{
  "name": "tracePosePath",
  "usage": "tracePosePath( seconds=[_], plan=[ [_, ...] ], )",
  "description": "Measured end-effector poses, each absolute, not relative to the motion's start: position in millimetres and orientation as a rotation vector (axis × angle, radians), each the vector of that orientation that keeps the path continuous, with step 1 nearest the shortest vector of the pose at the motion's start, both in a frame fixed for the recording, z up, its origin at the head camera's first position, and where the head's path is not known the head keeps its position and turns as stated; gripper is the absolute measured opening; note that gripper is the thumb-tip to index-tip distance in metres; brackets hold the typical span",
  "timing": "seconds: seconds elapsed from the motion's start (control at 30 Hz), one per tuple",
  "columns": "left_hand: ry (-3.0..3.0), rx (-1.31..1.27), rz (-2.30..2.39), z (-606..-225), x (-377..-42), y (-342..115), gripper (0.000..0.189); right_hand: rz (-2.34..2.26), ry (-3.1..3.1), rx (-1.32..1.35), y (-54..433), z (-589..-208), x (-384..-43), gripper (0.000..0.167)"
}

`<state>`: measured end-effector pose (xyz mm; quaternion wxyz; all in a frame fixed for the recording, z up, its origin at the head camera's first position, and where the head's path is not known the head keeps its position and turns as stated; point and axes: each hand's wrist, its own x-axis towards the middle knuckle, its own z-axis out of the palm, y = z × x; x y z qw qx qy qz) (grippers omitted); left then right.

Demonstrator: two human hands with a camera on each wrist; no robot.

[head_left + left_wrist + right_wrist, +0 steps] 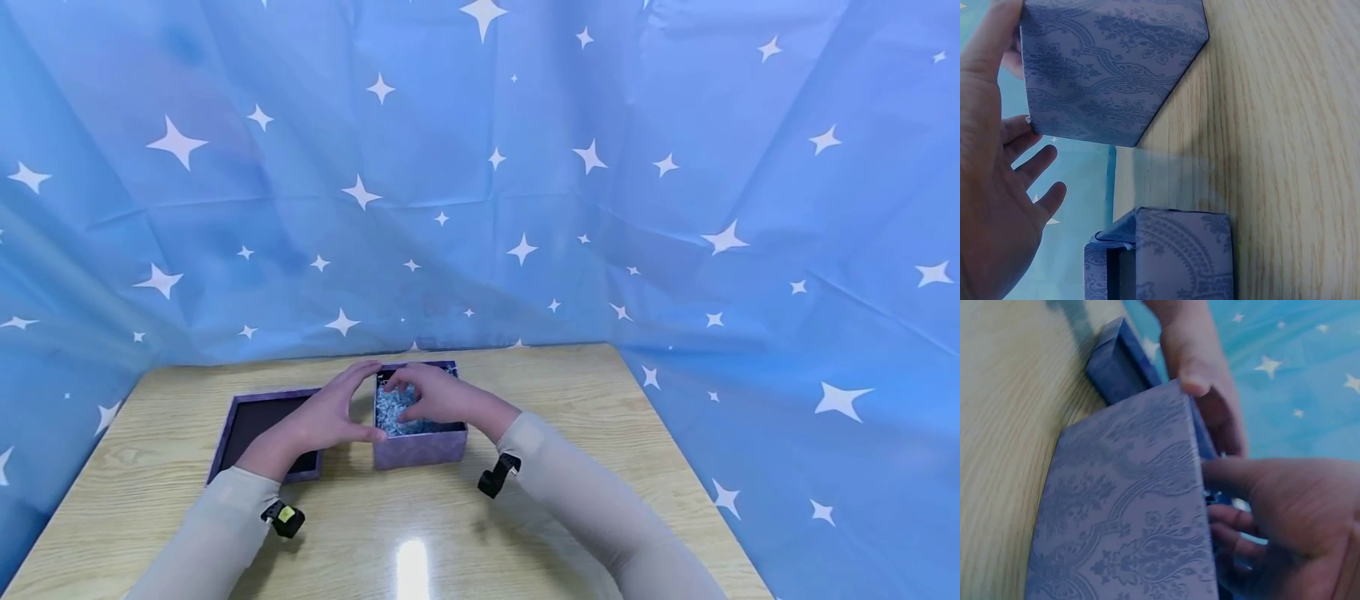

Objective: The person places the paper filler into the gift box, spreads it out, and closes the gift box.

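Observation:
A purple box with a damask pattern stands on the table, its top uncovered. Pale blue paper shreds fill it. My left hand spans the left side of the box, thumb at the near corner and fingertips at the far one, holding it. In the left wrist view, the other fingers of this hand are spread beside the patterned wall. My right hand reaches into the box from the right, thumb and fingers apart over the shreds. In the right wrist view, the box wall partly hides its fingertips.
To the left, partly under my left forearm, lies a shallow purple lid with its dark inside facing up. The pale wooden table extends around the box. A blue curtain with white stars hangs behind the table.

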<state>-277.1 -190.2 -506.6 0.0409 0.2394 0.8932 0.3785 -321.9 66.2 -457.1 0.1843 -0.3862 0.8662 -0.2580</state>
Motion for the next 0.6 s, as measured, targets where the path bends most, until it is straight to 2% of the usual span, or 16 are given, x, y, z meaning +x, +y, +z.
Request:
tracePosePath(
  seconds=[0.1,0.23,0.5,0.6],
  plan=[
    [2.733,0.726,1.17,-506.5,-277.1,-189.9,0.121,-0.886,2.338,-1.077,67.8,-456.3,-321.2,0.037],
    [2.731,0.733,1.174,-507.0,-277.0,-190.3,0.12,-0.913,2.294,-1.007,59.6,-463.7,-324.6,0.039],
    [2.743,0.755,1.164,-505.4,-275.0,-189.8,0.118,-0.683,2.459,-0.89,40.1,-489.1,-333.9,0.074],
    [2.754,0.759,1.155,-504.8,-275.8,-189.4,0.118,-0.632,2.483,-0.881,38.2,-493.0,-335.0,0.08]
  ],
)
